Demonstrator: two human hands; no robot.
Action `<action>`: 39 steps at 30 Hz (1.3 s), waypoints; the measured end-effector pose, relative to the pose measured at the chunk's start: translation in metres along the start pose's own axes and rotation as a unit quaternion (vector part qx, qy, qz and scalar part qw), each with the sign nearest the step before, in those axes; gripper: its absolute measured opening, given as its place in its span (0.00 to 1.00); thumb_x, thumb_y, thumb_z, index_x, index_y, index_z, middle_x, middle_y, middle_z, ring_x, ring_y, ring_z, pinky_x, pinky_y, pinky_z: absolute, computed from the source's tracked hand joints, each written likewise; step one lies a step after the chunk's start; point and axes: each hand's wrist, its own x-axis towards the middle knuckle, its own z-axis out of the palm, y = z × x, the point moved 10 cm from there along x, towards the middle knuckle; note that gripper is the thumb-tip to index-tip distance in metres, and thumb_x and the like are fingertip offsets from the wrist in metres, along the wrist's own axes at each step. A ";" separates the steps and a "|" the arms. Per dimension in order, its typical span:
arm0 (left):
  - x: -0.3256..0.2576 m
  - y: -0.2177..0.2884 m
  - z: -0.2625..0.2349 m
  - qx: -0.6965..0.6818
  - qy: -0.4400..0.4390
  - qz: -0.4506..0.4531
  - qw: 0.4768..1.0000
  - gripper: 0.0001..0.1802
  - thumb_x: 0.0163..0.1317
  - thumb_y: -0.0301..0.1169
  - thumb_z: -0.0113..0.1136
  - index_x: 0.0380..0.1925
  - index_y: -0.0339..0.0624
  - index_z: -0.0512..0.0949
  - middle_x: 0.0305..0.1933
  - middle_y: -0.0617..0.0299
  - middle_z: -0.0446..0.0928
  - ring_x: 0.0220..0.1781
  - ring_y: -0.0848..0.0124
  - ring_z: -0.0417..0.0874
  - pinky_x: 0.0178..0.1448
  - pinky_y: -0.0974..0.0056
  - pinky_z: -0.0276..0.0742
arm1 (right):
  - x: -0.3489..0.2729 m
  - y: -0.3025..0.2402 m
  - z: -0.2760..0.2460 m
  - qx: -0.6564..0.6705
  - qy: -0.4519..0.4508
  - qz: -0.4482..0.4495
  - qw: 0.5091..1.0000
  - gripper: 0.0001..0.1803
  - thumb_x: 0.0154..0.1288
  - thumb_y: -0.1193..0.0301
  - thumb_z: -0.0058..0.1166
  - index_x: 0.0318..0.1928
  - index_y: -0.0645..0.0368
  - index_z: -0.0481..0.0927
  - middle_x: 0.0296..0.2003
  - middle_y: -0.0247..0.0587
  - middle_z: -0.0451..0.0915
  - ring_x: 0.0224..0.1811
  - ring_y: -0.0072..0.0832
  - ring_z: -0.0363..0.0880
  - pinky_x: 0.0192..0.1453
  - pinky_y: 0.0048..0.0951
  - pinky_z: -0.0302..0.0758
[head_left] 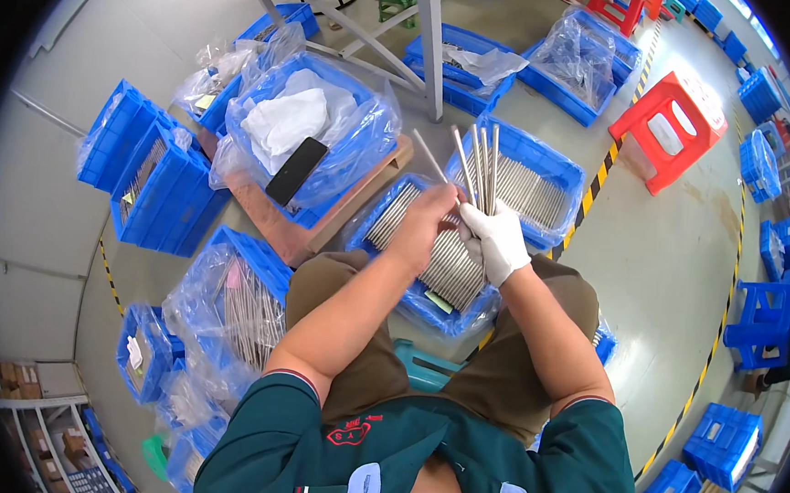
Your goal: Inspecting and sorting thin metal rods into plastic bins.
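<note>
Above the near blue bin (414, 303), my gloved right hand (496, 240) curls closed round a fanned bundle of metal rods (485, 170); my bare left hand (433, 220) pinches one slanting rod (431, 156); a loosened grip could spill them into that bin; my fingers hide their lower ends; I cannot tell the count.

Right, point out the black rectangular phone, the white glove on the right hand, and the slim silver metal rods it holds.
Black rectangular phone (297, 172): head view, middle of its upper face.
White glove (504, 242): head view, its back.
Slim silver metal rods (485, 168): head view, one rod's shaft above the glove.
</note>
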 end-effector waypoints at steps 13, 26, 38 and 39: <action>-0.009 0.008 0.026 -0.008 -0.127 -0.057 0.990 0.14 0.68 0.40 0.46 0.33 0.40 0.72 0.24 0.62 0.72 0.29 0.74 0.73 0.37 0.71 0.68 | 0.018 -0.039 -0.027 0.069 0.008 -0.049 0.996 0.10 0.61 0.66 0.57 0.32 0.54 0.70 0.12 0.23 0.61 0.09 0.13 0.55 0.11 0.19 0.51; -0.034 -0.032 0.064 -0.085 -0.191 -0.181 0.961 0.18 0.67 0.44 0.47 0.31 0.39 0.72 0.20 0.60 0.71 0.24 0.69 0.70 0.34 0.66 0.69 | 0.037 -0.032 -0.056 0.102 0.068 -0.045 0.992 0.12 0.55 0.65 0.62 0.26 0.54 0.72 0.10 0.24 0.62 0.08 0.17 0.56 0.12 0.21 0.51; -0.031 -0.011 0.033 -0.049 -0.231 -0.171 0.957 0.18 0.67 0.43 0.48 0.32 0.38 0.74 0.46 0.50 0.74 0.46 0.63 0.78 0.51 0.60 0.75 | 0.033 -0.044 -0.082 0.099 0.085 -0.072 0.989 0.16 0.58 0.59 0.60 0.23 0.55 0.71 0.11 0.23 0.61 0.08 0.14 0.55 0.11 0.20 0.51; -0.028 -0.010 0.040 -0.093 -0.254 -0.156 0.950 0.18 0.67 0.43 0.49 0.33 0.38 0.74 0.53 0.49 0.71 0.50 0.62 0.76 0.57 0.58 0.72 | 0.033 -0.027 -0.064 0.115 0.054 -0.028 0.991 0.15 0.58 0.60 0.60 0.24 0.54 0.71 0.12 0.23 0.61 0.08 0.14 0.56 0.11 0.19 0.51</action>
